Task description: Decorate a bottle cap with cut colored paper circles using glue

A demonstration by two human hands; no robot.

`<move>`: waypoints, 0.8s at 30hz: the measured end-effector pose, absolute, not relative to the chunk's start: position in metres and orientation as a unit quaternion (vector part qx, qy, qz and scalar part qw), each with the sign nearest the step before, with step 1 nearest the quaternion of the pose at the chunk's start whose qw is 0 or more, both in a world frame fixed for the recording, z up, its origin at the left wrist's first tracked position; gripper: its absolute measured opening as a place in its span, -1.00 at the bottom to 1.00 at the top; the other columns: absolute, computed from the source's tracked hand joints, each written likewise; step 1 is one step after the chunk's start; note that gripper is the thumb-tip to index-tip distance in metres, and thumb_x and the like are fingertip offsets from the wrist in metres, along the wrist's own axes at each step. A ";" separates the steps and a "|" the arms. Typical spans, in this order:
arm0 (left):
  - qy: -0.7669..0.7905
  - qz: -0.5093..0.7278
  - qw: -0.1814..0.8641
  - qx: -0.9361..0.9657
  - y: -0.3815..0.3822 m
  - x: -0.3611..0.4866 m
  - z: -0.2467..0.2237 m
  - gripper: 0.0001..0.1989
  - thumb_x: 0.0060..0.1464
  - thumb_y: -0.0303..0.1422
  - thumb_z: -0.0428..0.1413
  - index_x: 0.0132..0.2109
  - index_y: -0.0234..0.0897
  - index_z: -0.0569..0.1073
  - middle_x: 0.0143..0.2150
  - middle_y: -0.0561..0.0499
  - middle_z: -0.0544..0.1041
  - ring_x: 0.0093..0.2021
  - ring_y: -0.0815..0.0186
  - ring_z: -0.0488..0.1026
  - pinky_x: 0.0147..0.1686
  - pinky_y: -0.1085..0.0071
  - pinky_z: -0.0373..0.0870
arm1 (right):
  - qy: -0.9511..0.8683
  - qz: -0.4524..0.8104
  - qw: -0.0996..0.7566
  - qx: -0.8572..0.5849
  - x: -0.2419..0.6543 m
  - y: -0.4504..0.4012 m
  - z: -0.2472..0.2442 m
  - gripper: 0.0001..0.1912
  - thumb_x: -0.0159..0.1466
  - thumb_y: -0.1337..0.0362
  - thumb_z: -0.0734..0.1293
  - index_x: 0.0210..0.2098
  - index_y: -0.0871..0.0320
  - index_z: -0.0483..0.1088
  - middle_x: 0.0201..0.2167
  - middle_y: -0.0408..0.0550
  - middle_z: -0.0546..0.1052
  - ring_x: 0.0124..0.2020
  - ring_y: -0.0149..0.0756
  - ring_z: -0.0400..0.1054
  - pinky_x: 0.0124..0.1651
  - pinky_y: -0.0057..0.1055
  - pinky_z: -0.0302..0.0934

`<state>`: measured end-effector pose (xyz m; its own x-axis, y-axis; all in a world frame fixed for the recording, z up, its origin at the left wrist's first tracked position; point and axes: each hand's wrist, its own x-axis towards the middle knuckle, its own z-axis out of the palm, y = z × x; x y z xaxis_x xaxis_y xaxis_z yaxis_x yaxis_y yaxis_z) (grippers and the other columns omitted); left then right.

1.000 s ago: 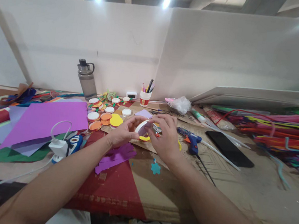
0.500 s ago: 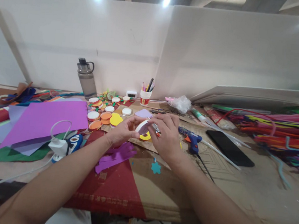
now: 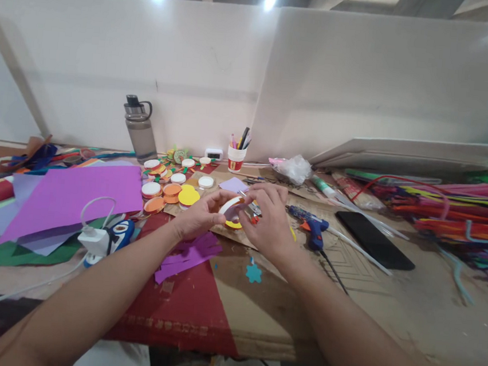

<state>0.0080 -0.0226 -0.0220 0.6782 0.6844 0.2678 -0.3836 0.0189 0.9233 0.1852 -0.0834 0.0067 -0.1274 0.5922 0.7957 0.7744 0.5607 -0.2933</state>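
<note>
My left hand (image 3: 200, 216) is closed on the edge of a round white disc (image 3: 229, 206), like a shallow lid, with a lilac face. The disc stands tilted between my hands, its rim toward me. My right hand (image 3: 268, 220) is closed too, its thumb and fingers at the disc's right edge, partly hiding the lilac side. Just behind those fingers shows a small metallic object (image 3: 254, 208) that I cannot make out. Beneath the disc lies a piece of yellow paper (image 3: 233, 225). Purple strips (image 3: 189, 255) and a teal flower-shaped cutout (image 3: 254, 272) lie nearer to me.
A blue hot glue gun (image 3: 315, 233) and a black phone (image 3: 372, 239) lie at right, before bundled pipe cleaners (image 3: 451, 229). White, orange and yellow discs (image 3: 172, 190) cluster left of centre. Purple sheets (image 3: 83, 196), a bottle (image 3: 140, 133) and a pen cup (image 3: 236, 158) stand around.
The disc has turned slightly in my hands, and an orange-brown band now shows on its rim. My right fingers have shifted a little along its edge.
</note>
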 end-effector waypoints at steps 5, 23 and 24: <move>0.129 0.398 0.722 0.551 -0.022 0.008 -0.021 -0.44 -0.21 -0.25 0.39 0.01 -0.18 0.49 0.03 -0.11 0.51 -0.06 0.21 0.48 -0.04 0.32 0.39 | -0.744 -0.087 0.478 -0.459 0.186 -0.084 0.005 -0.88 0.17 0.34 0.34 -0.35 0.09 0.28 -0.27 -0.01 0.51 -0.12 -0.10 0.27 -0.05 -0.15 0.09; 0.340 0.451 0.699 0.438 -0.010 0.015 -0.025 -0.68 0.19 -0.15 0.05 -0.10 -0.33 0.46 -0.19 -0.15 0.58 -0.36 0.25 0.52 -0.54 0.37 0.47 | -0.497 0.465 0.558 -0.474 0.191 -0.058 -0.015 -0.73 -0.02 0.13 0.43 -0.41 0.14 0.37 -0.48 -0.18 0.40 -0.49 -0.43 0.19 -0.37 -0.41 0.09; 0.366 0.464 0.675 0.442 -0.009 0.014 -0.026 -0.69 0.20 -0.15 0.04 -0.12 -0.32 0.45 -0.21 -0.14 0.57 -0.38 0.25 0.52 -0.55 0.37 0.47 | -0.486 0.477 0.553 -0.480 0.191 -0.057 -0.016 -0.71 -0.04 0.14 0.45 -0.41 0.15 0.38 -0.50 -0.20 0.39 -0.53 -0.46 0.15 -0.42 -0.43 0.05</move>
<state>0.0145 -0.0089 -0.0255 0.3022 0.9495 -0.0840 -0.3022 0.1790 0.9363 0.1911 -0.0572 -0.0155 0.0725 0.9942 0.0793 -0.0606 0.0838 -0.9946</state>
